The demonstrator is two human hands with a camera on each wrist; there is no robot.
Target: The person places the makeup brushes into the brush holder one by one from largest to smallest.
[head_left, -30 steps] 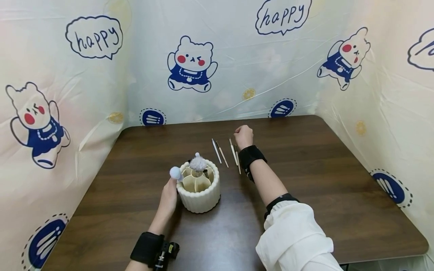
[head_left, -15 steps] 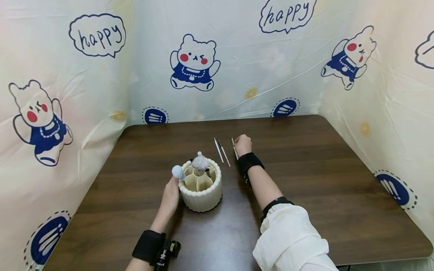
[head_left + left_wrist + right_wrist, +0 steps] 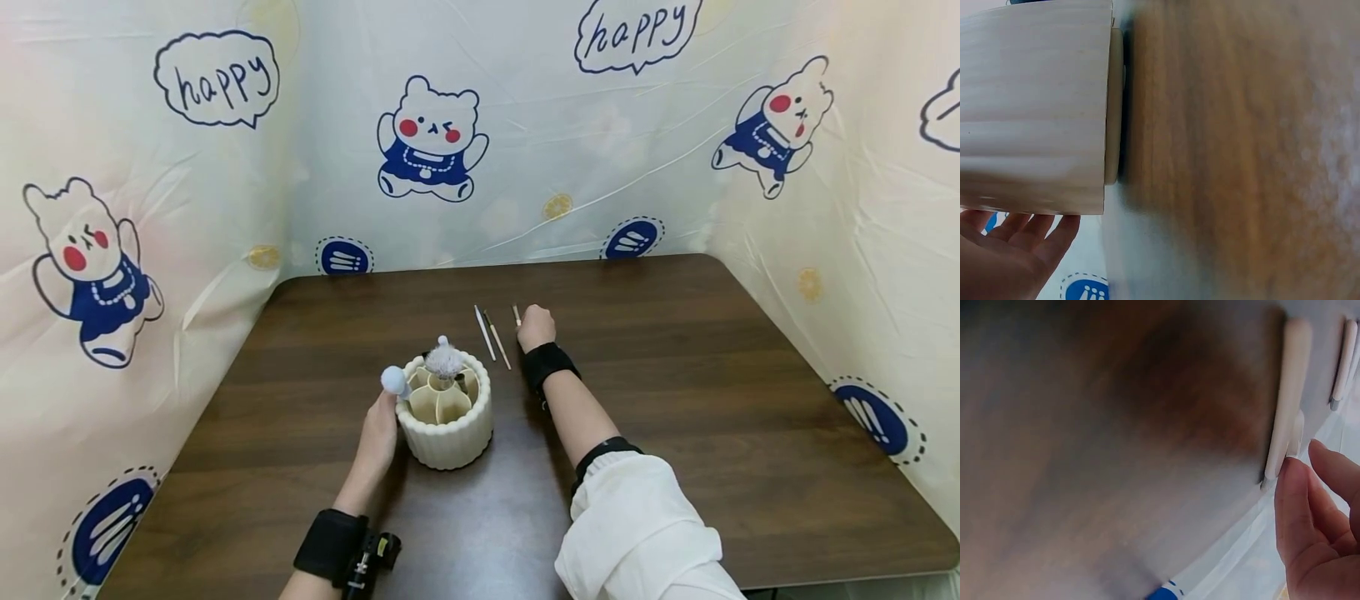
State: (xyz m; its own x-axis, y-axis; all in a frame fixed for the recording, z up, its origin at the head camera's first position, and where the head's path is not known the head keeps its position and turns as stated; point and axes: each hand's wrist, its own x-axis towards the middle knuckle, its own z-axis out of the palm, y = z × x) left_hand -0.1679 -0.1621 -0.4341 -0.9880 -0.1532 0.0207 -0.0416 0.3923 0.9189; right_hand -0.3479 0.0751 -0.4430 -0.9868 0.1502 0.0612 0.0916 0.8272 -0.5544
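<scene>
On the left, the left hand [image 3: 377,433] had its fingers laid fairly straight against the wall of a cream fluted pen holder [image 3: 447,447], thumb up by the rim. The holder stood upright on the dark wooden table [image 3: 675,392]. Two toppers rose out of it: a pale blue pompom [image 3: 392,380] leaning at the left rim, just above the thumb, and a grey fluffy pompom [image 3: 444,362] toward the back. These looked like the part already done. How deep their stems went into the petal-shaped compartments could not be seen.

Beyond the holder, near its right side, a slim white rod [image 3: 484,332] and a wooden rod [image 3: 498,342] lay side by side, both apparently left to handle. Farther right, the right hand [image 3: 536,327] was at a pale rod [image 3: 516,315], a second whitish piece close beside it. Its fingers were bent, with thumb and forefinger slightly parted; whether they had hold of anything could not be told. With these slender pieces outside the holder, the work seemed only partly done.
</scene>
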